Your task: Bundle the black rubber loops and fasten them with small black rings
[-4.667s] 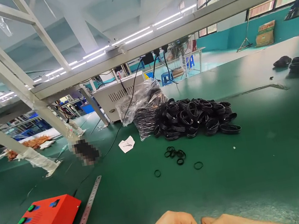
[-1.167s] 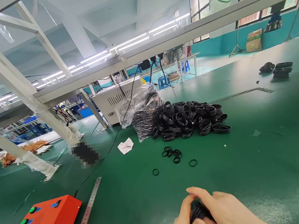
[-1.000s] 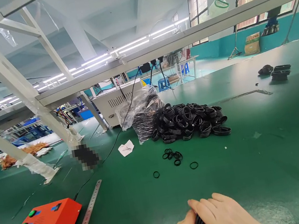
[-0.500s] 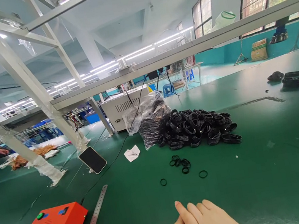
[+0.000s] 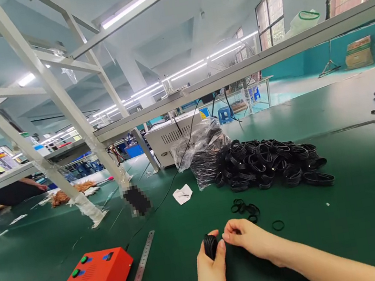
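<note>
My left hand (image 5: 210, 274) is closed round a small stack of black rubber rings (image 5: 211, 245), held upright above the green table (image 5: 350, 223). Just to its right, my right hand (image 5: 249, 239) reaches forward with its fingertips pinched together at the table surface; what they pinch is too small to make out. A few loose small black rings (image 5: 245, 209) lie just beyond the right hand, with one single ring (image 5: 278, 225) to its right. Farther back lies a large heap of black rings (image 5: 271, 162).
A red box with green and red buttons (image 5: 93, 280) sits at the front left, with a steel ruler (image 5: 140, 272) beside it. A plastic bag of rings (image 5: 201, 150), a white machine (image 5: 172, 133), a paper scrap (image 5: 183, 193) and a frame post (image 5: 86, 204) stand behind. Another person's arm (image 5: 32, 186) is at far left.
My hands have come apart and moved forward. The left hand now holds the stack of rings alone, and the right hand has reached out to the table near the loose rings. The camera has tilted.
</note>
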{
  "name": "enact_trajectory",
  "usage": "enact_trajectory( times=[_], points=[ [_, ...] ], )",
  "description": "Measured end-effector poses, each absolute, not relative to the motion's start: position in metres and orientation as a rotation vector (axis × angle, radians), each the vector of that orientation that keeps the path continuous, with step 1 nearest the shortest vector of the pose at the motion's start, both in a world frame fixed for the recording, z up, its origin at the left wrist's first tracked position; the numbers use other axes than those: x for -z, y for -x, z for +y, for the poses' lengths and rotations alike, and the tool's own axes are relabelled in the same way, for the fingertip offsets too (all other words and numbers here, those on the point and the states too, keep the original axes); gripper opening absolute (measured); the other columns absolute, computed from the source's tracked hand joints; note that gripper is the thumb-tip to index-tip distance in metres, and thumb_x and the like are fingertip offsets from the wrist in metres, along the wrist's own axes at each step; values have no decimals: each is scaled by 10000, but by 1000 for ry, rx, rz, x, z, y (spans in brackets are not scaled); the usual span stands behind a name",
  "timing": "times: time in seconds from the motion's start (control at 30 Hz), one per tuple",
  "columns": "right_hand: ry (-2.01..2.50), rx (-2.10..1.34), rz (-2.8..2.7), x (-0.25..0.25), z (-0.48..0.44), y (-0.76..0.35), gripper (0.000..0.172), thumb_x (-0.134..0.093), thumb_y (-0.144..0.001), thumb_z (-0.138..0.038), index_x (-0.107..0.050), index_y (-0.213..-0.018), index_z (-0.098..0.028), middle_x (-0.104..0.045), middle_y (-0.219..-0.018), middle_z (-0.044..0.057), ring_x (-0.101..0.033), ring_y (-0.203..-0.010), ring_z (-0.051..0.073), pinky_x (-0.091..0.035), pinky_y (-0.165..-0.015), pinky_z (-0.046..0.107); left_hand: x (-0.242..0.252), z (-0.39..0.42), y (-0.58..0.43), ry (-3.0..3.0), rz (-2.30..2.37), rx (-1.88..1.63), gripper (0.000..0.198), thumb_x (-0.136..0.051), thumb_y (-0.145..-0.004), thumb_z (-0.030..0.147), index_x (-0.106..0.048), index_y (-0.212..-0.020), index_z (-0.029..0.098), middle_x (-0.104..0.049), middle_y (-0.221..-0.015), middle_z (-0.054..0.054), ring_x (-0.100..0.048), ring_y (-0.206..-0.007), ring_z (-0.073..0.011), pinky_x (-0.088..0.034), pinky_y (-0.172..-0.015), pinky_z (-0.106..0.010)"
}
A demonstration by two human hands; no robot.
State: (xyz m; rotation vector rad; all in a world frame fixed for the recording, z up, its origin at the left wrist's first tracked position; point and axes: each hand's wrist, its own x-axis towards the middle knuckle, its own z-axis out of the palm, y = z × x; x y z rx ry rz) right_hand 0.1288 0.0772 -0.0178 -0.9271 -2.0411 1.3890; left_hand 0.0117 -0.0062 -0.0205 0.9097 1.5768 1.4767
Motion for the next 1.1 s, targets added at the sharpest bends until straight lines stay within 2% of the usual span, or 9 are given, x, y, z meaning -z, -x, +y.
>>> enact_trajectory(
  times=[0.13,0.33,0.43,0.53,0.7,0.83,0.93,1.0,1.1],
  points=[
    [842,-1655,-1874,14,64,-145,348,-437,-907,-523,-486,-766,-208,-383,-625,-55,-319,-566,121,-287,-523,238,24,-4,-14,-936,1513,-1414,494,-701,-660,633,-609,-805,170,-360,-437,115,-255,-380,-49,-167,-391,-211],
    [687,-1846,-1775,4,49,-153,455,-623,-744,-647,-490,-758,-212,-469,-574,-78,-364,-498,87,-277,-532,224,30,1,-9,-919,1522,-1378,470,-689,-666,631,-556,-744,187,-337,-413,125,-262,-373,-42,-147,-386,-187],
    [675,-2050,-1857,3,48,-158,295,-528,-842,-499,-492,-794,-209,-636,-660,-45,-309,-355,44,-219,-428,204,27,1,1,-925,1542,-1380,481,-679,-668,644,-550,-774,193,-329,-416,131,-244,-370,-39,-137,-386,-184],
    [748,-2100,-1945,2,53,-164,82,-485,-818,-256,-544,-810,-199,-669,-602,-37,-258,-283,45,-126,-349,208,25,0,4,-956,1541,-1364,491,-677,-679,644,-551,-827,194,-324,-423,138,-226,-369,-38,-141,-389,-189],
    [785,-2085,-2094,-14,70,-176,394,-419,-736,-106,-703,-997,-191,-562,-424,-86,-213,-264,58,-126,-322,195,26,-4,-7,-1054,1487,-1289,506,-668,-678,661,-561,-828,189,-373,-451,117,-257,-383,-46,-139,-404,-205],
    [841,-1830,-2375,-31,78,-188,346,-518,-818,-232,-721,-1097,-252,-518,-429,-93,-262,-299,62,-198,-345,187,24,-7,-7,-1136,1493,-1255,427,-645,-753,589,-602,-862,178,-365,-461,115,-275,-407,-64,-196,-430,-217],
    [996,-1319,-2448,-32,73,-186,381,-665,-782,-319,-691,-1161,-294,-585,-542,-69,-451,-420,89,-287,-432,196,23,-8,-5,-1211,1552,-1245,310,-677,-769,460,-663,-883,172,-605,-631,22,-532,-609,-139,-391,-590,-253],
    [1011,-855,-2495,-27,62,-177,474,-756,-716,-314,-652,-1179,-325,-633,-634,-60,-565,-541,127,-331,-505,211,23,-10,-6,-1268,1570,-1206,216,-683,-765,352,-692,-882,170,-712,-803,-35,-619,-795,-206,-437,-748,-298],
    [969,-408,-2589,-14,42,-160,472,-797,-629,-188,-608,-1052,-274,-680,-768,-24,-650,-673,204,-379,-599,263,24,-14,-14,-1360,1515,-1126,210,-703,-695,194,-699,-902,161,-745,-869,-53,-642,-841,-240,-450,-776,-314]
  ],
)
